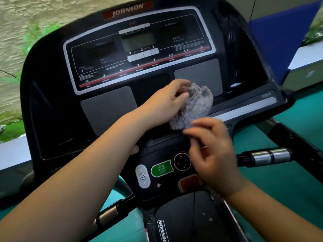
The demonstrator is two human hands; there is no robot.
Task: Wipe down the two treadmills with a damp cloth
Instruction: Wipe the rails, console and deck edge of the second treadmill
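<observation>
Your left hand point(165, 103) grips the cloth point(195, 106), thumb and fingers curled into its left side. Cloth is grey, bunched and fuzzy. It sits against the treadmill console point(52, 110), just right of centre, below the display panel point(138, 41) and overlapping the lower left corner of the right grey pad point(201, 72).

Your right hand point(214, 151) is nearer to you, just below the cloth. Fingers loosely bent and spread, the top fingertips point(196, 122) at the cloth's lower edge. Motion blur here: cannot tell whether they pinch the cloth or only meet it.

Near part of the console: green START button point(161, 168) left of a round dial point(181, 161). A red button point(187, 183) lies partly behind your right hand. Oval grey button point(143, 176) further left.

JOHNSON badge point(128, 9) at the far top edge. Metal grip sensor point(270, 156) on the right handlebar. Teal floor point(288, 180) on the right, pale textured wall point(21, 32) far left.
</observation>
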